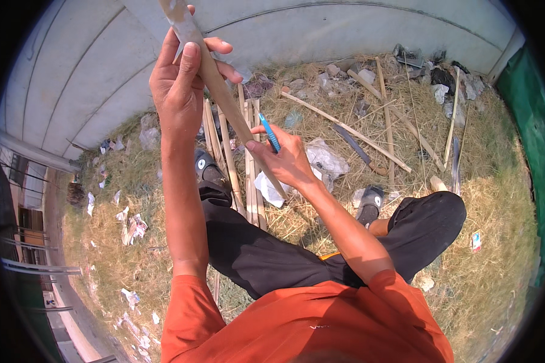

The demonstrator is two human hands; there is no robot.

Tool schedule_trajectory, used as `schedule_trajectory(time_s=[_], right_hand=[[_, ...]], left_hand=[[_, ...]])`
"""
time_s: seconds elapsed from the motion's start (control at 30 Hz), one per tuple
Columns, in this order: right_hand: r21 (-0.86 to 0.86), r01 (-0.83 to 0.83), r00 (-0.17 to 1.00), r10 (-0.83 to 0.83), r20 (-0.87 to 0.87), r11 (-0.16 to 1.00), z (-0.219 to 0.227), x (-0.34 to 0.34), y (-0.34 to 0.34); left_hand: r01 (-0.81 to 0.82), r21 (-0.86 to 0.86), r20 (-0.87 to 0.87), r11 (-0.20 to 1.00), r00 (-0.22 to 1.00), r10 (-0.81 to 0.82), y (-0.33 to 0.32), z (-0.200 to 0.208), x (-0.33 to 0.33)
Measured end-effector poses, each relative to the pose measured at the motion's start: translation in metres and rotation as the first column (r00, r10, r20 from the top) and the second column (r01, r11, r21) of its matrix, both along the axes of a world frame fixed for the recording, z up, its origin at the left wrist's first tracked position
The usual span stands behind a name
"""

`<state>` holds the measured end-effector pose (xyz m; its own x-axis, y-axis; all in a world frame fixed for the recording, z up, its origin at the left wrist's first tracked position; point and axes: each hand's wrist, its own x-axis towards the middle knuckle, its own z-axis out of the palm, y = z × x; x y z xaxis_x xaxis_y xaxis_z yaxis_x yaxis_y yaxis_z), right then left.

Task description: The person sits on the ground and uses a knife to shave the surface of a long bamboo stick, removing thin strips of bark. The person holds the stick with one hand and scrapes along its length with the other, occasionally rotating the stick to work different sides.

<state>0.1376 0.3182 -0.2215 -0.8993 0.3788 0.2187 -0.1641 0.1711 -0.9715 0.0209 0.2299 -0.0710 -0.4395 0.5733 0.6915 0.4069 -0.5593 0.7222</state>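
A long tan wooden strip [223,91] slants from the top of the view down to the right, in front of my body. My left hand [184,75] holds its upper part, thumb on the near face and the other fingers spread behind. Lower down, my right hand [287,158] has its thumb against the same strip. A slim blue tool [269,132] sticks up from between the thumb and index finger of that hand. Its kind cannot be made out, and its lower end is hidden in the grip. Several similar wooden strips [231,158] lie by my left foot.
On the dry grass ahead are a dark-bladed knife [352,145] with a wooden handle and several long sticks [348,130]. White plastic [326,158] lies between my feet. Rubbish gathers along the grey wall [345,30]. A green sheet [528,115] hangs at the right.
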Motion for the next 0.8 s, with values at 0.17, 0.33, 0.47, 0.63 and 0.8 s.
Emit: schedule_trajectory(time_s=[0.17, 0.33, 0.47, 0.63, 0.8], right_hand=[[-0.032, 0.257, 0.944, -0.258, -0.204, 0.966, 0.005, -0.012, 0.007], [-0.344, 0.537, 0.728, -0.629, -0.271, 0.77, 0.008, -0.016, 0.066], [-0.639, 0.412, 0.703, -0.673, -0.23, 0.649, 0.034, -0.003, 0.09], [-0.779, 0.357, 0.746, -0.659, -0.094, 0.515, 0.037, 0.003, 0.068], [-0.824, 0.345, 0.866, -0.491, 0.095, 0.449, 0.025, 0.004, 0.019]], left_hand=[[-0.33, -0.085, -0.211, 0.94, 0.928, 0.307, 0.045, 0.013, 0.022], [-0.028, -0.325, 0.007, 0.945, 0.999, 0.032, -0.006, -0.025, 0.074], [0.343, -0.882, 0.182, 0.324, 0.881, -0.437, -0.038, -0.09, 0.123], [0.2, -0.597, 0.388, 0.777, 0.92, 0.062, -0.057, -0.162, 0.106], [-0.295, -0.143, 0.201, 0.945, 0.926, 0.319, -0.069, -0.128, 0.071]])
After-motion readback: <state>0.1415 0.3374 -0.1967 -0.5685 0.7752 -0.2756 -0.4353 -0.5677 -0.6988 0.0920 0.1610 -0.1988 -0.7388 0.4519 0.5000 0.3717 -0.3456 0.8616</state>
